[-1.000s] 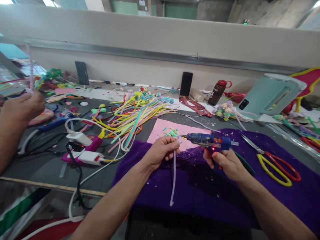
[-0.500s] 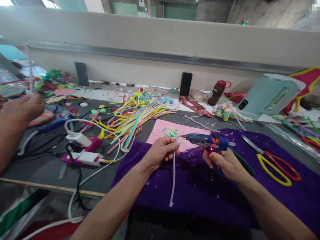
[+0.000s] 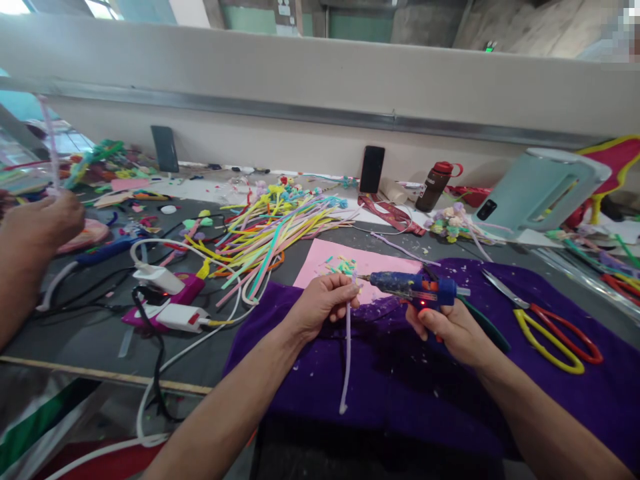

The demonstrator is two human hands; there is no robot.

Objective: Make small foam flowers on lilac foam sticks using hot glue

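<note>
- Head view, centre of the frame: a pale lilac pipe cleaner (image 3: 346,353) is pinched at its top by the closed left hand (image 3: 323,303) and hangs down over the purple cloth (image 3: 400,380).
- Just right of centre, a blue glue gun (image 3: 415,289) is gripped by the right hand (image 3: 450,330), its nozzle pointed at the pinched tip.
- At the left edge, a co-worker's hand (image 3: 43,223) is seen above the bench (image 3: 75,333).
- Scissors (image 3: 545,320) are laid on the cloth at the right.

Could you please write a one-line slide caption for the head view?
Left hand holds a pale pipe cleaner at the blue glue gun in the right hand.
</note>
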